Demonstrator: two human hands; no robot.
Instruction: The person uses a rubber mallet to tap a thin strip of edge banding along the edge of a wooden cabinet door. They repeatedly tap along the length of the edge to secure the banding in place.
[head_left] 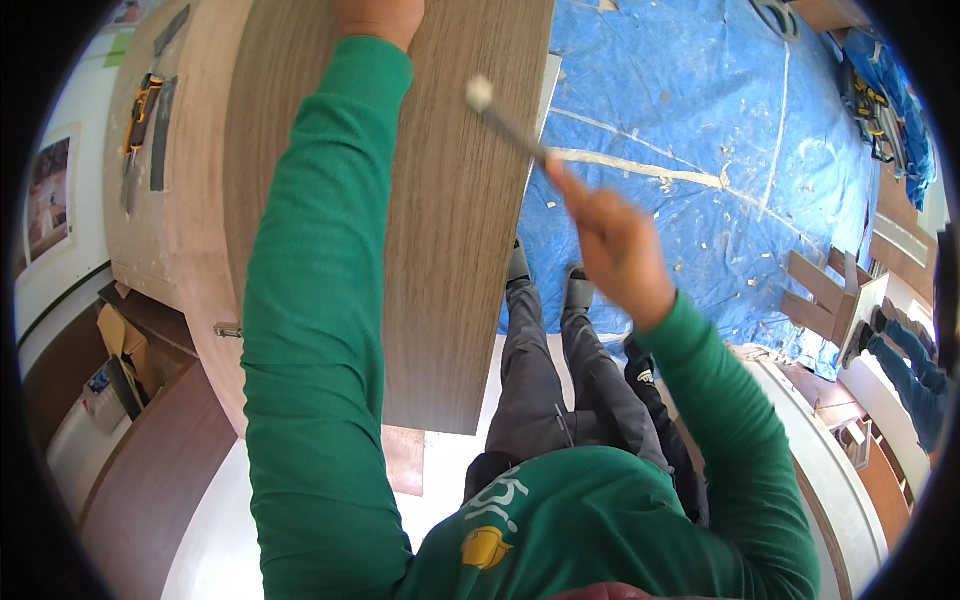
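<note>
My right hand [622,248], smeared by motion, is closed round a slim dark tool [515,135] with a pale, rounded tip. Blur hides what kind of tool it is. Its tip is over the right part of a brown wood-grain panel [440,290], and whether it touches cannot be told. At the top edge of the view, my left hand [382,14] shows only its wrist end over the same panel. The fingers of that hand are out of sight. My left forearm lies along the panel's left side.
Blue sheeting [680,110] with pale scraps covers the floor at right. A metal hinge [228,330] sits on the cabinet edge at left. Beyond, a yellow-and-black tool [145,110] lies on a worktop. Wooden pieces [820,295] and another person's legs [905,360] are at far right.
</note>
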